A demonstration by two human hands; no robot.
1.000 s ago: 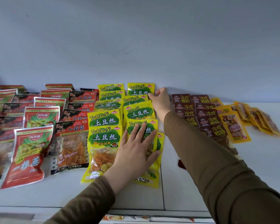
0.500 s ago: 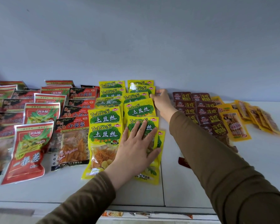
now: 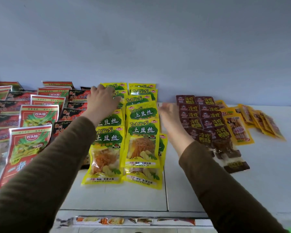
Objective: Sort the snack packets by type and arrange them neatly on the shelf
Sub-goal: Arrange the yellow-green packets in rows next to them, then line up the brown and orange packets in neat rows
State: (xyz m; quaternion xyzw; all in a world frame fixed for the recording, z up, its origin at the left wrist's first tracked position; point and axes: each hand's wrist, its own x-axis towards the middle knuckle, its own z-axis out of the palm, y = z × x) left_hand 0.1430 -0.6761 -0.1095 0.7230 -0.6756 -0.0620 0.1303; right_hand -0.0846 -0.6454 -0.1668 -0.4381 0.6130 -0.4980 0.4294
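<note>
Glossy yellow-and-green plastic snack packets (image 3: 142, 132) at frame centre, flat, overlapping in two columns on white shelf (image 3: 183, 187). Left: shiny red foil packets (image 3: 30, 140), black-and-red packets (image 3: 74, 113). Right: small maroon packets (image 3: 200, 118), orange-yellow sachets (image 3: 238, 130) fanned out. Left hand (image 3: 103, 100), fingers spread flat, atop rear of left yellow column. Right hand (image 3: 170, 117) blurred, relaxed, wide, holding nothing, beside right column. Pale blue-grey wall (image 3: 158, 39) behind.

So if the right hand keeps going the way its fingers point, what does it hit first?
The right hand points toward the back wall, between the yellow TuDouSi packets and the brown packets. That gap looks free, so probably the wall; the hand is blurred and depth unclear.
</note>
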